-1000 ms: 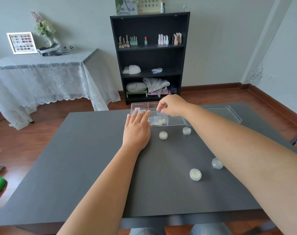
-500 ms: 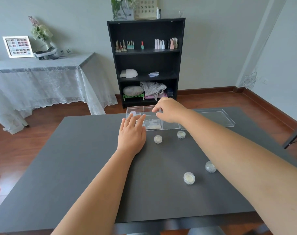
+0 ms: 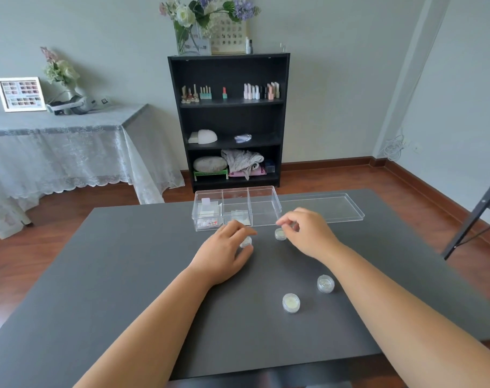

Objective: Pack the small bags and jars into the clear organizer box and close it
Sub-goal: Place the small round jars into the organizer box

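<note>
The left hand (image 3: pixel 224 253) rests on the dark desk (image 3: pixel 126 275) with its fingers curled around a small jar (image 3: pixel 246 242). The jar sits on the desk under the fingertips, and the hand has it in its grip.

The right hand (image 3: pixel 305 233) hangs just above the desk with its finger and thumb close together. They look like they pinch something tiny, but I cannot tell what. A second jar (image 3: pixel 280 234) stands on the desk just left of this hand, right by its fingertips.

Past both hands is the clear box (image 3: pixel 266 208). It is open and has three parts. Small bags (image 3: pixel 209 212) lie in the part farthest left, and another bag (image 3: pixel 239 215) lies in the middle part. The clear lid (image 3: pixel 336 208) lies flat on the desk beyond the right hand.

Two more jars stand nearer the person, between the two arms: one (image 3: pixel 291 303) in the middle, one (image 3: pixel 325 283) close to the right arm.
</note>
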`<act>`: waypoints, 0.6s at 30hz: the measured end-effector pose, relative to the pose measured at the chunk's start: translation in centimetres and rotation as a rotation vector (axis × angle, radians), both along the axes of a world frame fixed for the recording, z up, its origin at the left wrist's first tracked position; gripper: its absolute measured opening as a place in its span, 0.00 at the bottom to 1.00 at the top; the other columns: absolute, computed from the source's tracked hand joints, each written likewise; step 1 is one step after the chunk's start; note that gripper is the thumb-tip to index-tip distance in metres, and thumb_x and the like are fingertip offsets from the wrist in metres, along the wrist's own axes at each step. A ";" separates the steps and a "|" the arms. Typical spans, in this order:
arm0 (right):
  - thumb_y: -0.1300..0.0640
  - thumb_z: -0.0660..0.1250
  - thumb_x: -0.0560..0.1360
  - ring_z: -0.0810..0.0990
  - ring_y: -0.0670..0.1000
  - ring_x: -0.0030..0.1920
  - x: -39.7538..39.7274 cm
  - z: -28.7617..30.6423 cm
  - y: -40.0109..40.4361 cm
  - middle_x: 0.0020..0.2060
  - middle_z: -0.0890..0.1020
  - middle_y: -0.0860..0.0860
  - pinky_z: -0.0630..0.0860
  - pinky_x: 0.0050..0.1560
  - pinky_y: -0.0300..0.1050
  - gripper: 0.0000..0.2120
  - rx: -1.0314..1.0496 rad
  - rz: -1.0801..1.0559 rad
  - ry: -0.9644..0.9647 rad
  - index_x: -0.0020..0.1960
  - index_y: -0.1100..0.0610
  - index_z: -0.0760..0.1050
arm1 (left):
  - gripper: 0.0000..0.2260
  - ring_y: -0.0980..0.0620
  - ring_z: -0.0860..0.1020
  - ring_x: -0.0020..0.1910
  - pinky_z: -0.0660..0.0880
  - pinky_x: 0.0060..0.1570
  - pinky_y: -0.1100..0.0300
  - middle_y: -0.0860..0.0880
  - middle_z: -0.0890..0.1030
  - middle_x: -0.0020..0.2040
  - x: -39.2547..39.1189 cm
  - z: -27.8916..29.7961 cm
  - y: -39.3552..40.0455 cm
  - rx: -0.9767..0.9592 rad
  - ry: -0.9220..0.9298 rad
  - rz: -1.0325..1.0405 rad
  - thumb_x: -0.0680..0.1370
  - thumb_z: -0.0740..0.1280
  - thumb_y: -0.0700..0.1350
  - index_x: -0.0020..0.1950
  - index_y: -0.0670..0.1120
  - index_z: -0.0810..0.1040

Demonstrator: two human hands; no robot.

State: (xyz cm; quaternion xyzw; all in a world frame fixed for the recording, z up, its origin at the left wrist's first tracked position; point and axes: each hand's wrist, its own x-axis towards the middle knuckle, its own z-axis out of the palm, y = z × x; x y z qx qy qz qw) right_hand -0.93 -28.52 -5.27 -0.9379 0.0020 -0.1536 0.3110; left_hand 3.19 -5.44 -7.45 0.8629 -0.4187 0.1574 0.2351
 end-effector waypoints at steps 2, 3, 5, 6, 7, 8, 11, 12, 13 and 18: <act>0.57 0.66 0.75 0.74 0.42 0.38 -0.2 -0.3 -0.1 0.41 0.77 0.43 0.71 0.40 0.41 0.08 -0.031 0.015 0.043 0.46 0.48 0.83 | 0.13 0.56 0.71 0.44 0.74 0.47 0.57 0.52 0.74 0.57 0.1 -0.1 0.0 0.013 0.053 0.004 0.79 0.63 0.50 0.62 0.51 0.77; 0.55 0.66 0.76 0.74 0.42 0.38 -0.3 -0.4 -0.1 0.42 0.76 0.43 0.71 0.40 0.41 0.07 -0.054 0.026 0.065 0.46 0.47 0.83 | 0.12 0.58 0.70 0.40 0.74 0.46 0.59 0.52 0.74 0.57 0.1 -0.1 0.0 0.012 0.070 0.005 0.79 0.63 0.50 0.61 0.51 0.77; 0.54 0.67 0.76 0.75 0.43 0.40 -0.4 -0.6 -0.2 0.44 0.77 0.44 0.73 0.42 0.42 0.06 -0.079 0.042 0.092 0.46 0.48 0.84 | 0.10 0.58 0.70 0.37 0.72 0.44 0.62 0.54 0.75 0.56 0.2 -0.2 0.0 0.009 0.098 0.006 0.79 0.64 0.50 0.59 0.52 0.79; 0.53 0.68 0.75 0.75 0.44 0.40 -0.5 -0.6 -0.3 0.45 0.78 0.44 0.73 0.42 0.42 0.06 -0.074 0.047 0.098 0.47 0.48 0.84 | 0.09 0.58 0.70 0.37 0.71 0.43 0.63 0.54 0.75 0.56 0.2 -0.2 0.0 0.004 0.112 0.009 0.79 0.65 0.49 0.58 0.52 0.79; 0.53 0.70 0.75 0.75 0.44 0.41 -0.6 -0.7 -0.4 0.45 0.77 0.44 0.73 0.43 0.42 0.05 -0.066 0.050 0.099 0.47 0.48 0.84 | 0.08 0.57 0.72 0.37 0.72 0.43 0.62 0.54 0.75 0.56 0.2 -0.3 0.0 -0.003 0.130 0.014 0.78 0.65 0.49 0.57 0.52 0.78; 0.54 0.71 0.74 0.75 0.43 0.41 -0.6 -0.8 -0.5 0.45 0.77 0.43 0.72 0.42 0.41 0.04 -0.055 0.053 0.099 0.47 0.48 0.84 | 0.08 0.56 0.73 0.38 0.73 0.44 0.61 0.54 0.75 0.56 0.2 -0.3 0.0 -0.015 0.156 0.023 0.78 0.66 0.48 0.56 0.52 0.78; 0.55 0.75 0.71 0.75 0.41 0.40 -0.7 -1.0 -0.7 0.45 0.76 0.42 0.71 0.43 0.39 0.03 -0.009 0.047 0.101 0.44 0.50 0.84 | 0.06 0.53 0.76 0.42 0.75 0.46 0.58 0.54 0.76 0.51 0.4 0.0 -0.2 -0.033 0.261 0.065 0.77 0.67 0.47 0.53 0.53 0.77; 0.56 0.76 0.70 0.75 0.41 0.40 -0.7 -0.9 -0.7 0.45 0.77 0.43 0.73 0.44 0.39 0.03 0.002 0.041 0.103 0.43 0.50 0.84 | 0.06 0.53 0.76 0.43 0.75 0.47 0.57 0.54 0.77 0.50 0.5 0.2 -0.3 -0.022 0.283 0.071 0.76 0.67 0.47 0.52 0.53 0.77; 0.57 0.76 0.69 0.76 0.42 0.39 -0.7 -0.9 -0.8 0.45 0.78 0.44 0.74 0.44 0.41 0.03 0.004 0.034 0.107 0.41 0.51 0.84 | 0.05 0.53 0.76 0.44 0.75 0.47 0.57 0.53 0.77 0.49 0.6 0.5 -0.4 -0.008 0.297 0.065 0.75 0.68 0.47 0.51 0.53 0.77; 0.56 0.72 0.70 0.78 0.48 0.39 -0.6 -0.6 -0.6 0.38 0.79 0.46 0.73 0.36 0.40 0.06 -0.037 -0.001 0.143 0.35 0.48 0.77 | 0.11 0.60 0.75 0.43 0.71 0.44 0.67 0.56 0.77 0.49 1.7 4.0 -1.7 -0.031 0.221 0.004 0.73 0.70 0.49 0.53 0.53 0.74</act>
